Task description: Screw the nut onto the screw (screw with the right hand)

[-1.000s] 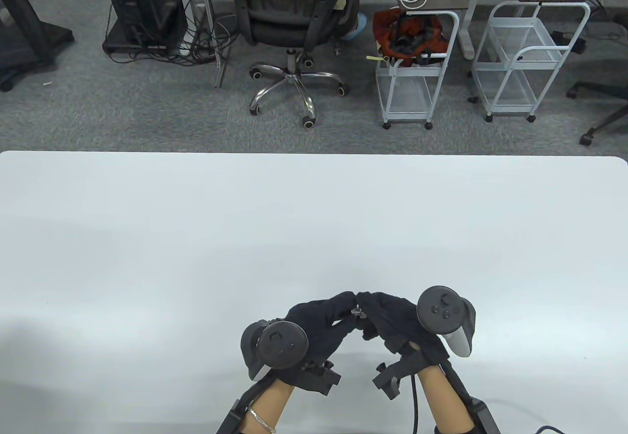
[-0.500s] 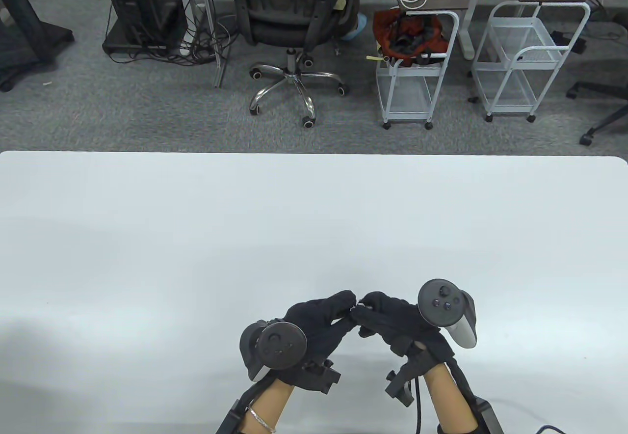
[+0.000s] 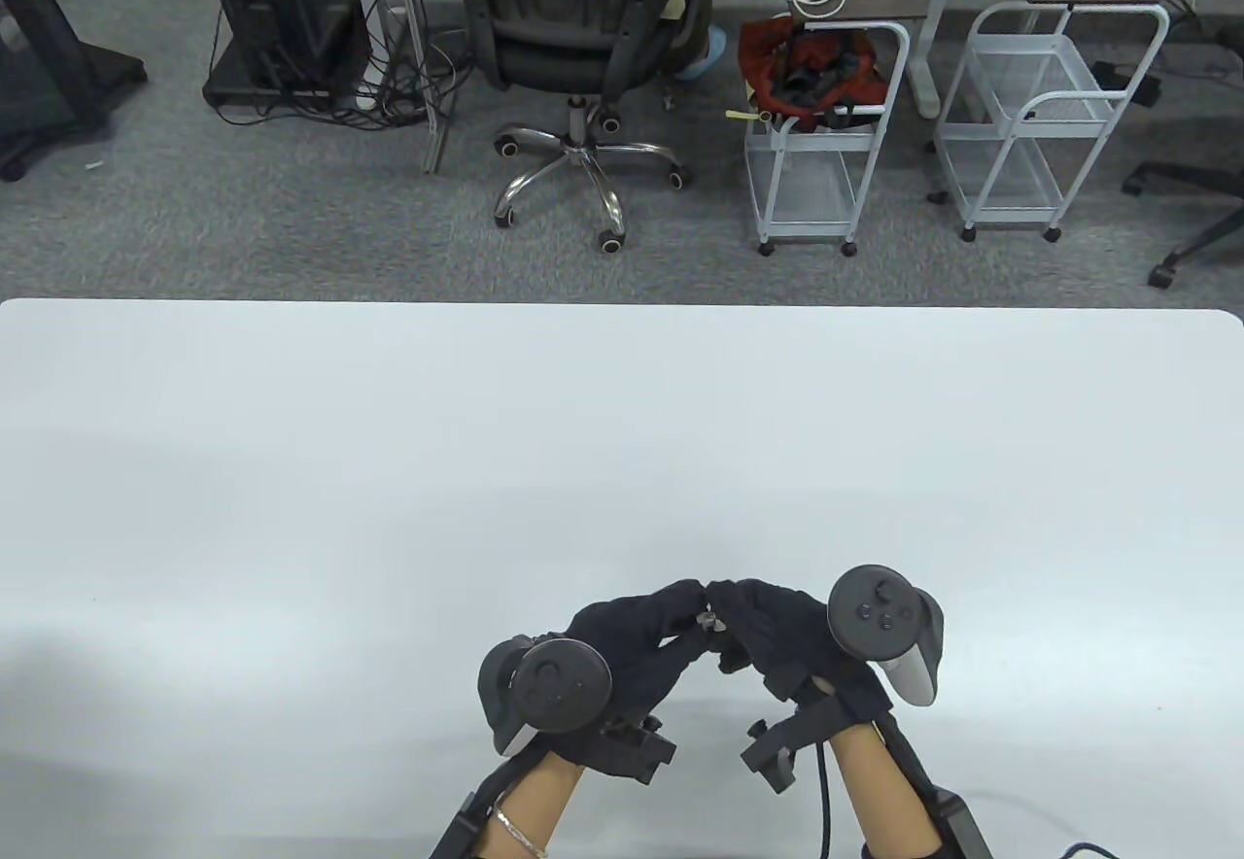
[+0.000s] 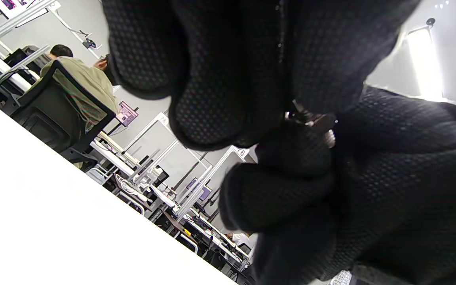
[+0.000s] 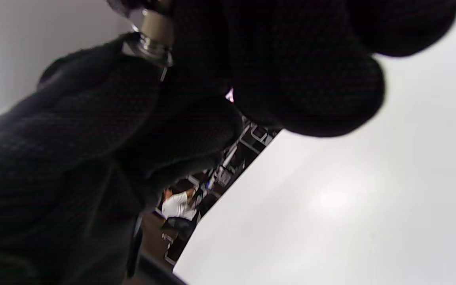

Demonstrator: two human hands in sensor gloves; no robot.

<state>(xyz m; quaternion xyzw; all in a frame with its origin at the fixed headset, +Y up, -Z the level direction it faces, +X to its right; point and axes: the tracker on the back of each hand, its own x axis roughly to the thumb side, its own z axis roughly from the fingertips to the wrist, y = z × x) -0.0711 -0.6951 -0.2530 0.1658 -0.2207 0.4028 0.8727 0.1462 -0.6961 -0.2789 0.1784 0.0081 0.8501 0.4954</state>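
Both gloved hands meet near the table's front edge in the table view. A small metal screw (image 3: pixel 710 620) with a nut on it shows between their fingertips. My left hand (image 3: pixel 694 606) pinches it from the left, and my right hand (image 3: pixel 726 609) pinches it from the right. In the right wrist view a pale shaft (image 5: pixel 157 23) with a shiny nut (image 5: pixel 148 44) pokes out between the black gloves. In the left wrist view only a glint of metal (image 4: pixel 311 118) shows between the fingers. Most of the screw is hidden.
The white table (image 3: pixel 622 431) stretches wide beyond the hands. Past its far edge stand an office chair (image 3: pixel 578 23) and two white wire carts (image 3: pixel 826 130) on grey carpet.
My right hand rolled at the wrist half a second ago, then rolled back to where it was, fingertips staying on the piece. The left hand has held still.
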